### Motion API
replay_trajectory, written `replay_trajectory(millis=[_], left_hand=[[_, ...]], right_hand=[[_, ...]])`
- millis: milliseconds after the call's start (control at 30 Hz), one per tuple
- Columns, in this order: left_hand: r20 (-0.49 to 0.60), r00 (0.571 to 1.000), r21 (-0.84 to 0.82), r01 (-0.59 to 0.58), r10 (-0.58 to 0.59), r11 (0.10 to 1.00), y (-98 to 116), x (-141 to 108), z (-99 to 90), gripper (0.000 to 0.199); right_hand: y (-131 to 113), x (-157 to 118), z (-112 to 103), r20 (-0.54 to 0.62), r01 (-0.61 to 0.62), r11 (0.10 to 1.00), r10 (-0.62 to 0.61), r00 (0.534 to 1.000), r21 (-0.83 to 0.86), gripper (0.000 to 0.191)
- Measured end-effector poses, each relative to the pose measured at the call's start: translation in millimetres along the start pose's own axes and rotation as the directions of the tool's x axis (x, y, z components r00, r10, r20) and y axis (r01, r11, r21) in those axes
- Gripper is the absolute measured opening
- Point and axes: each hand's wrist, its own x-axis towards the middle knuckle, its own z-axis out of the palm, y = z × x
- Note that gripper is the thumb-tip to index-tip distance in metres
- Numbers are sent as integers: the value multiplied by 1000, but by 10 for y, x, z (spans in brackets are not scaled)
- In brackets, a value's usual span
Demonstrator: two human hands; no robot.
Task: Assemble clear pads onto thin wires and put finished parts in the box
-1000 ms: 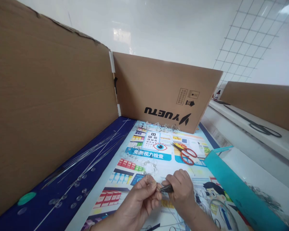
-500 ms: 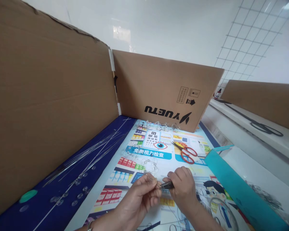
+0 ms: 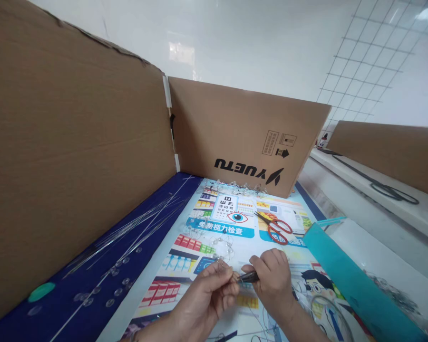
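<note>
Dark-handled pliers [image 3: 248,277] are gripped in my right hand [image 3: 274,280], their tip pointing left and touching or nearly touching the fingertips of my left hand [image 3: 214,289]. My left thumb and fingers pinch a thin wire piece, mostly hidden by the fingers. Just beyond my left hand lies a ring of thin wire with clear beads [image 3: 223,248] on the printed sheet [image 3: 249,249]. Loose thin wires hang or lie below my hands. Red-handled scissors [image 3: 278,230] rest open farther back.
Straight wires [image 3: 128,230] and clear beads [image 3: 118,291] lie on blue cloth at left, beside a green disc [image 3: 41,291]. Cardboard panels [image 3: 242,133] stand behind and at left. A teal-edged box [image 3: 356,270] with wire pieces is at right.
The pliers and my right hand have shifted very slightly, with the pliers' handle tilted a little differently. My left hand keeps its pinch in nearly the same place.
</note>
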Motion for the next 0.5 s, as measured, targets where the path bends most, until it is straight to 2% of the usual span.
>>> replay_trajectory(millis=[500], left_hand=[[29, 999, 40, -27, 26, 999, -33, 19, -51, 14]], right_hand=[[24, -22, 15, -9, 46, 999, -46, 999, -23, 17]])
